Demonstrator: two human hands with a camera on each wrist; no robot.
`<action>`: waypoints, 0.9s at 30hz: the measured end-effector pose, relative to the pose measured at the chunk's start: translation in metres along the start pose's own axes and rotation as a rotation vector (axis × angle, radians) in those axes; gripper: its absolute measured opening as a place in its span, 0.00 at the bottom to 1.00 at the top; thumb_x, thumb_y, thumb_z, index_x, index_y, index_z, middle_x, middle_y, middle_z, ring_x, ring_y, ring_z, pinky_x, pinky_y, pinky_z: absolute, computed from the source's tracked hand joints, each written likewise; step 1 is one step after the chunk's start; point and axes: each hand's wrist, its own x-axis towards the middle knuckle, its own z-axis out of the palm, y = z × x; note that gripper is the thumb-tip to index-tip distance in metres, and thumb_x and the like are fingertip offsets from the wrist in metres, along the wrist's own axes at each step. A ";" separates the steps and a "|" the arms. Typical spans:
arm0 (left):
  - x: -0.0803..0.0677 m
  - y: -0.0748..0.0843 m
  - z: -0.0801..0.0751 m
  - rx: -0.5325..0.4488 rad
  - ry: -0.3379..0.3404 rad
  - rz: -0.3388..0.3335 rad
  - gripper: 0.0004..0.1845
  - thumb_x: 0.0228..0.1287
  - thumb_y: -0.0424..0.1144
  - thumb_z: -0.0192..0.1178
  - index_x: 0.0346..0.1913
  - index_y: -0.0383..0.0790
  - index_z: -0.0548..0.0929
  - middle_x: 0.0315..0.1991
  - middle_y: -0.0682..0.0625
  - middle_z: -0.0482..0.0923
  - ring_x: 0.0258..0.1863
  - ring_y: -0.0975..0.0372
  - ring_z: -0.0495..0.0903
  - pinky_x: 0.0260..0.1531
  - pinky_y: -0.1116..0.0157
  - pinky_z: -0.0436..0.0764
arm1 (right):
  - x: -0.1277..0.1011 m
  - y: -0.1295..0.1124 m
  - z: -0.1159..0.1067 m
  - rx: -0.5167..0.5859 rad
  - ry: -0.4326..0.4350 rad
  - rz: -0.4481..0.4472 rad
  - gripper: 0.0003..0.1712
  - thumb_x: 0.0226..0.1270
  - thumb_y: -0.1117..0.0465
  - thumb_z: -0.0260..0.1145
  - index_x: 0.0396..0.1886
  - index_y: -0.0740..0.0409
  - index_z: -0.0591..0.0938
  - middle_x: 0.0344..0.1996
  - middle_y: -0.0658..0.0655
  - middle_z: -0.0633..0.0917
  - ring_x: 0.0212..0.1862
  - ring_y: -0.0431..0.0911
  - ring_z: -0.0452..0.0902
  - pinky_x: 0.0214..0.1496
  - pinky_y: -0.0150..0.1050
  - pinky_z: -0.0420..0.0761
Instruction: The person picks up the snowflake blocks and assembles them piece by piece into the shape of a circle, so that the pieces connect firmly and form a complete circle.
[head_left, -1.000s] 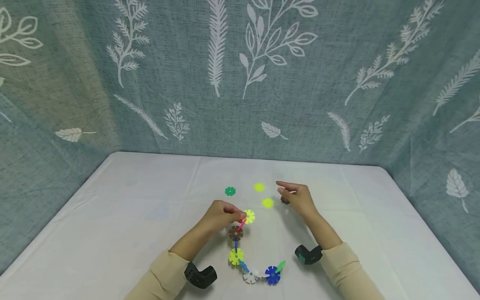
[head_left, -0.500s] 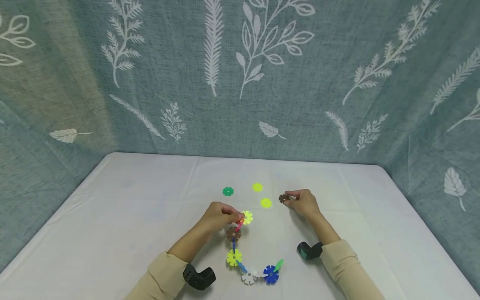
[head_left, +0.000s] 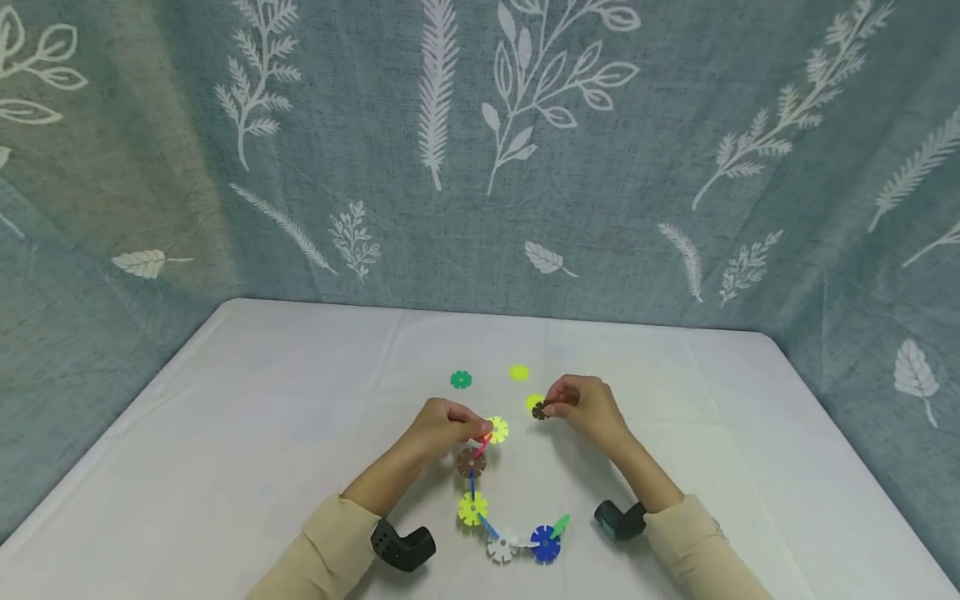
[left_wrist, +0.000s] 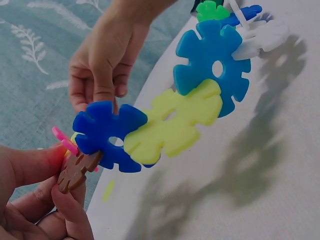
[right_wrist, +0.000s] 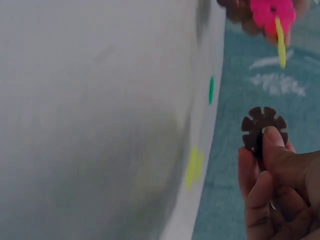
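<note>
My left hand pinches the upper end of a chain of slotted, flower-shaped interlocking discs, at the pink disc. A yellow disc is joined at that end. Below hang a brown disc, a dark blue disc, another yellow disc and a light blue disc. White pieces, a blue disc and a green disc form the other end. My right hand pinches a loose dark brown disc between thumb and fingers, just right of the chain's upper end.
On the white table lie a loose green disc and a yellow disc. Another yellow disc lies partly behind the dark brown one. A leaf-patterned curtain surrounds the table's back and sides.
My right hand has taken hold of the dark brown disc, lifted it from the table and brought it left toward the chain. The left hand stays nearly still.
</note>
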 end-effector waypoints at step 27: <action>-0.008 0.002 0.005 -0.096 0.056 0.069 0.07 0.51 0.31 0.63 0.26 0.26 0.83 0.20 0.50 0.81 0.25 0.64 0.74 0.30 0.67 0.71 | -0.027 -0.032 0.037 -0.206 0.204 -0.543 0.09 0.44 0.73 0.71 0.19 0.58 0.80 0.20 0.50 0.83 0.24 0.38 0.78 0.28 0.28 0.76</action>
